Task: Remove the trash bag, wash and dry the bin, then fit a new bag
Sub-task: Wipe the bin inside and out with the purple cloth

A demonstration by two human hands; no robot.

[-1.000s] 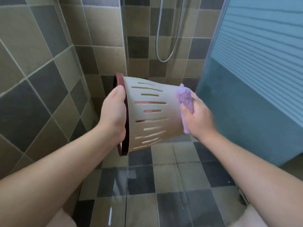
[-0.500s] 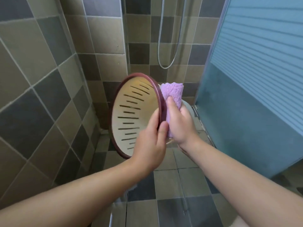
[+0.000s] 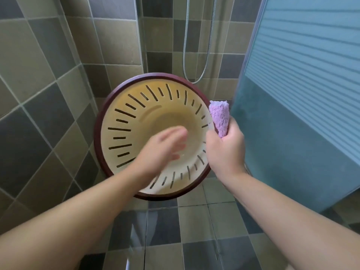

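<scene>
A shower corner tiled in olive, tan and dark grey squares surrounds the scene, with the same checked tiles on the wet-looking floor (image 3: 194, 227). A metal shower hose (image 3: 204, 61) loops down the back wall, and a frosted blue glass door (image 3: 303, 94) stands at the right.

The bin (image 3: 124, 121) is held up in the air above the floor, tipped so its open mouth faces the camera. The right hand (image 3: 226, 151) is at the bin's right edge, its grip curled around a folded purple cloth (image 3: 220, 117), which sticks up from the fist just beside the rim; whether that hand also holds the rim cannot be told. The left hand (image 3: 163, 147) is blurred in front of the bin's inside, its grip spread with fingers fairly straight and holding nothing.

The bin is round, cream plastic with a dark maroon rim, its wall pierced by radiating slots, and no bag lines it.
</scene>
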